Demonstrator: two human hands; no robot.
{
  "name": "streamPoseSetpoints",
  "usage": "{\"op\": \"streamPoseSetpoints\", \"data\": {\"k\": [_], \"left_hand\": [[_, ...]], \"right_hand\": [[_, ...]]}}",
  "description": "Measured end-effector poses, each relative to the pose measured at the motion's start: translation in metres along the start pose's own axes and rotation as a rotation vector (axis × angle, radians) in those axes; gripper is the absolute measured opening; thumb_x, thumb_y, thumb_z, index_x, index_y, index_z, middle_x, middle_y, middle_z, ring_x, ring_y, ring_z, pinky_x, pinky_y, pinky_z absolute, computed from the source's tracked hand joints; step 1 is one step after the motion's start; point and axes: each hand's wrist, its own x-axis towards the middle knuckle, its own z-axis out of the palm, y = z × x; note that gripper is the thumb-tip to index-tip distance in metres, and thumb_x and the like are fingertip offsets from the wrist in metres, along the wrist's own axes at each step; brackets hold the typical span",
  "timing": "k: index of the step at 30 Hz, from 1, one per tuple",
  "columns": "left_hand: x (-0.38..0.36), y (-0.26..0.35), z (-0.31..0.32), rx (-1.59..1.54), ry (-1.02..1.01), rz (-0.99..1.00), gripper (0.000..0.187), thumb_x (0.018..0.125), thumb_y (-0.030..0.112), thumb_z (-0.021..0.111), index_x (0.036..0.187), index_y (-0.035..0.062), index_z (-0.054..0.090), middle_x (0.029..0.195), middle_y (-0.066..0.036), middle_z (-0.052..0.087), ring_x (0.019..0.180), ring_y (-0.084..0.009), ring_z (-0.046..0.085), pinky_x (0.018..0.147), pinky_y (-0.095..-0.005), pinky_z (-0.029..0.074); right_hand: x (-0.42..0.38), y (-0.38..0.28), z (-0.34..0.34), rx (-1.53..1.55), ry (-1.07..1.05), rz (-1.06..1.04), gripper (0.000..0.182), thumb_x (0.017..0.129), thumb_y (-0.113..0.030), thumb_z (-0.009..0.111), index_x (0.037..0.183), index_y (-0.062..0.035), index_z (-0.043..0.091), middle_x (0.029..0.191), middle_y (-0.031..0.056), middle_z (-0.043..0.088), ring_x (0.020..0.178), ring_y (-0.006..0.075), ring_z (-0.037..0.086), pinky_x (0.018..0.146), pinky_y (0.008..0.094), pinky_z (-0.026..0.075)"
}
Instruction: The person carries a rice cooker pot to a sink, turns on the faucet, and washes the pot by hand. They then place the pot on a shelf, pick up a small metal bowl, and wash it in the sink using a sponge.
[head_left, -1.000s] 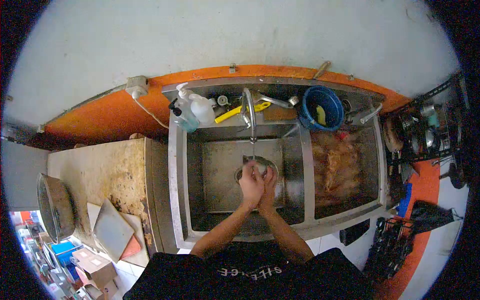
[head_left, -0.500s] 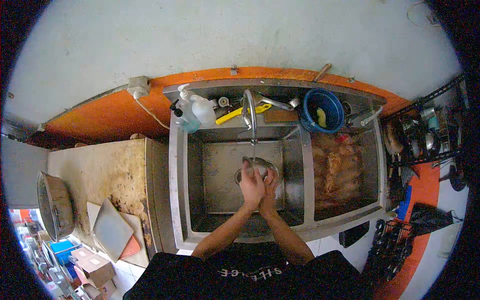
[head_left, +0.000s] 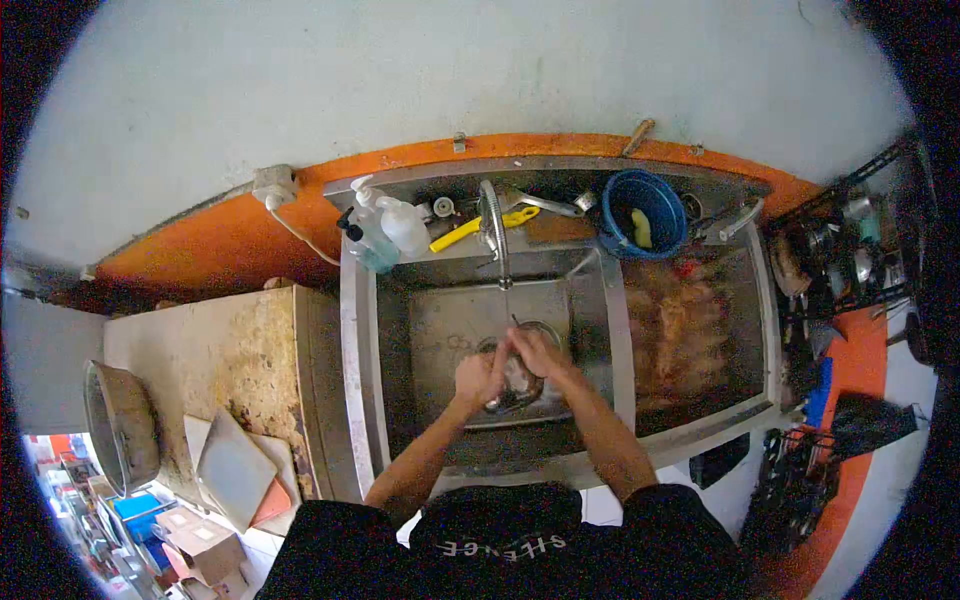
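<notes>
Under the tap (head_left: 504, 270) of the left sink basin (head_left: 440, 315), a shiny round metal bowl (head_left: 522, 385) is between my hands. My left hand (head_left: 478, 380) is closed at the bowl's left side. From the upper right, my right hand (head_left: 540, 352) reaches over the bowl, its fingers bent near my left thumb. Both hands are slightly smeared by motion, and they hide part of the rim. A thin stream of water falls from the tap near my fingers.
Pump bottles (head_left: 403, 226), a yellow-handled tool (head_left: 460, 235) and a blue bucket (head_left: 640, 250) stand along the sink's back ledge. The right basin (head_left: 690, 350) holds brownish water with pale items in it. Trays (head_left: 236, 470) and a metal pot (head_left: 125, 425) are at left.
My hands have come closer to me with the bowl and spread apart, the left going left. The right hand now bends over the bowl. The view has shifted slightly.
</notes>
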Motion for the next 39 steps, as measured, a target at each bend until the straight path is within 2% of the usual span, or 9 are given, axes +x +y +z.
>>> {"op": "streamPoseSetpoints", "data": {"k": [6, 9, 11, 17, 22, 27, 30, 33, 39], "left_hand": [[-0.001, -0.029, 0.034, 0.078, 0.554, -0.349, 0.038, 0.095, 0.037, 0.047, 0.106, 0.0027, 0.059, 0.093, -0.018, 0.065, 0.080, -0.0349, 0.063, 0.077, -0.0423, 0.050], [-0.005, -0.047, 0.039, -0.510, 0.145, -0.582, 0.041, 0.095, 0.035, 0.049, 0.122, 0.0037, 0.051, 0.114, -0.017, 0.058, 0.096, -0.0325, 0.060, 0.088, -0.0419, 0.048], [-0.010, -0.058, 0.009, -1.180, -0.413, -0.621, 0.046, 0.096, 0.034, 0.049, 0.130, 0.0050, 0.046, 0.128, -0.016, 0.052, 0.109, -0.0304, 0.058, 0.097, -0.0415, 0.046], [-0.034, -0.085, 0.054, -0.630, 0.101, -0.361, 0.043, 0.082, 0.016, 0.060, 0.121, 0.0009, 0.050, 0.093, -0.028, 0.064, 0.081, -0.0405, 0.066, 0.070, -0.0458, 0.054], [-0.049, -0.056, -0.004, -0.061, 0.072, -0.095, 0.052, 0.086, 0.015, 0.055, 0.133, -0.0004, 0.041, 0.076, -0.029, 0.062, 0.070, -0.0468, 0.062, 0.061, -0.0522, 0.051], [-0.038, -0.048, -0.001, 0.043, 0.257, -0.013, 0.049, 0.087, 0.012, 0.053, 0.134, 0.0015, 0.042, 0.065, -0.025, 0.060, 0.062, -0.0460, 0.060, 0.058, -0.0536, 0.049], [-0.037, -0.059, -0.007, 0.003, 0.220, -0.141, 0.047, 0.087, 0.015, 0.054, 0.132, 0.0015, 0.045, 0.067, -0.026, 0.061, 0.061, -0.0449, 0.060, 0.059, -0.0541, 0.049], [-0.047, -0.034, -0.022, -0.024, 0.267, -0.215, 0.039, 0.088, 0.017, 0.055, 0.123, 0.0000, 0.053, 0.071, -0.027, 0.062, 0.063, -0.0453, 0.060, 0.060, -0.0547, 0.049], [-0.056, -0.064, -0.006, -0.350, 0.006, 0.033, 0.026, 0.091, 0.022, 0.056, 0.107, 0.0014, 0.061, 0.064, -0.017, 0.062, 0.054, -0.0340, 0.060, 0.051, -0.0419, 0.047]], "right_hand": [[0.003, -0.067, -0.034, -0.110, 0.548, -0.313, 0.025, 0.083, -0.008, 0.061, 0.060, -0.0033, 0.053, 0.056, 0.0138, 0.053, 0.052, 0.0291, 0.056, 0.053, 0.0417, 0.045], [0.006, -0.085, -0.016, -0.016, 0.751, -0.470, 0.035, 0.082, -0.012, 0.062, 0.051, -0.0106, 0.046, 0.051, 0.0100, 0.050, 0.046, 0.0276, 0.050, 0.052, 0.0407, 0.043], [-0.014, -0.083, -0.008, -0.041, 0.318, -0.176, 0.012, 0.081, -0.012, 0.062, 0.075, -0.0041, 0.055, 0.076, 0.0154, 0.059, 0.070, 0.0327, 0.059, 0.070, 0.0448, 0.048], [-0.012, 0.010, 0.100, -0.030, 0.253, 0.169, 0.055, 0.083, -0.017, 0.063, 0.131, 0.0013, 0.044, 0.132, 0.0300, 0.043, 0.124, 0.0461, 0.040, 0.105, 0.0486, 0.035], [-0.005, -0.004, 0.076, -0.097, -0.475, 0.184, 0.045, 0.078, -0.017, 0.065, 0.119, 0.0008, 0.057, 0.115, 0.0266, 0.059, 0.104, 0.0389, 0.059, 0.088, 0.0451, 0.048], [-0.013, -0.017, 0.106, -0.170, 0.023, -0.061, 0.034, 0.080, -0.022, 0.062, 0.106, -0.0014, 0.063, 0.106, 0.0250, 0.063, 0.098, 0.0396, 0.061, 0.084, 0.0460, 0.048], [-0.012, -0.072, 0.032, 0.099, -0.653, 0.194, 0.037, 0.077, -0.011, 0.064, 0.113, -0.0020, 0.060, 0.116, 0.0201, 0.059, 0.109, 0.0413, 0.054, 0.089, 0.0463, 0.045], [-0.041, -0.044, 0.034, -0.112, 0.386, -0.198, 0.039, 0.079, -0.011, 0.064, 0.116, 0.0005, 0.058, 0.111, 0.0198, 0.061, 0.103, 0.0405, 0.057, 0.088, 0.0457, 0.045], [-0.099, -0.043, -0.025, 0.406, 0.101, 0.638, 0.068, 0.081, -0.017, 0.065, 0.139, 0.0003, 0.033, 0.135, 0.0243, 0.045, 0.124, 0.0395, 0.044, 0.102, 0.0439, 0.039]]}}
